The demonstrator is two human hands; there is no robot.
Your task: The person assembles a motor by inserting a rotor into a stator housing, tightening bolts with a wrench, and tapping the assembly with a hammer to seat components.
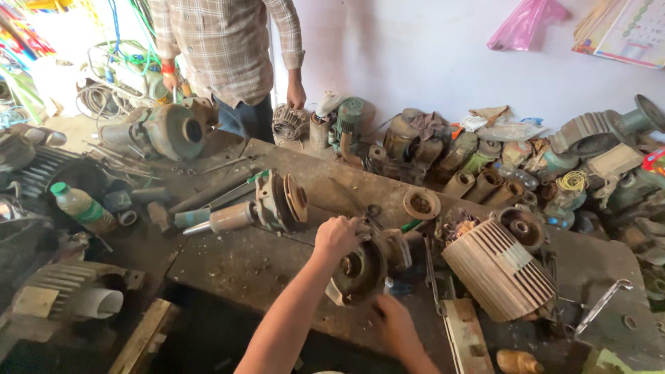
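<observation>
Green-capped plastic bottle [82, 206] with a green label is lying at the far left. On the rusty workbench [242, 266], the left hand [337, 237] is gripping the top edge of a round motor end cover [360, 270], which is standing tilted with its opening facing the person. The right hand [393, 325] is hovering half-open just beside its lower rim. A pink bag [524, 22] and a pale calendar [634, 31] are hanging on the wall.

Daylight glares washed-out beyond the table [291, 277], upper left of it; the table itself lies dim, shadow below its near edge, right hand [396, 325] slightly motion-blurred
</observation>
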